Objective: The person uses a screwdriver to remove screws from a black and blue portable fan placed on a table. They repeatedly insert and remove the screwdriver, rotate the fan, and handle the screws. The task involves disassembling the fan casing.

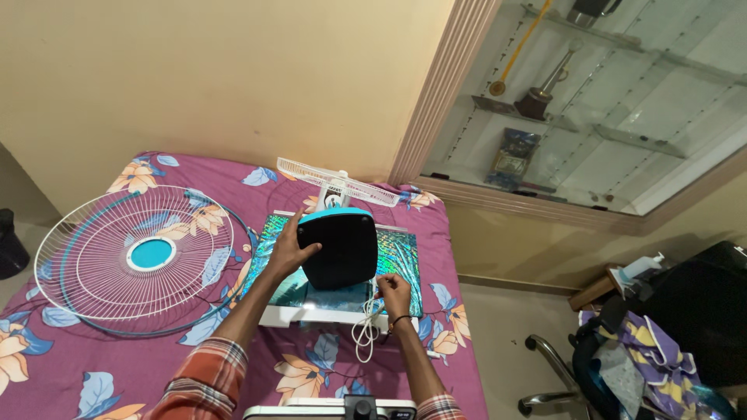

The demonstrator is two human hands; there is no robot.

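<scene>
While the left hand [292,250] lay spread against the upper left edge of the fan motor housing [339,250], the right hand [394,294] was pinched on the white power cord [366,330] just beside the housing's lower right corner. The housing stood on the box lid [401,257], a flat white-edged panel with a shiny green print, resting on the floral bedspread [93,365] near the wall.

In my judgement the step called for the bracing hand to keep firm, even pressure on the housing so that it would not tip on the soft bed, and for the cord to be handled gently, without tugging against its entry point. The looped slack hanging over the lid's near edge ought to have been kept free of snags.

The housing appeared as a rounded square body, dark on its face with a turquoise rim along the top. Behind it a white rear grille [338,180] was seen edge-on on a white neck. The front grille [136,260], round, white-wired with a turquoise hub, lay flat on the bedspread well apart to the left.
</scene>
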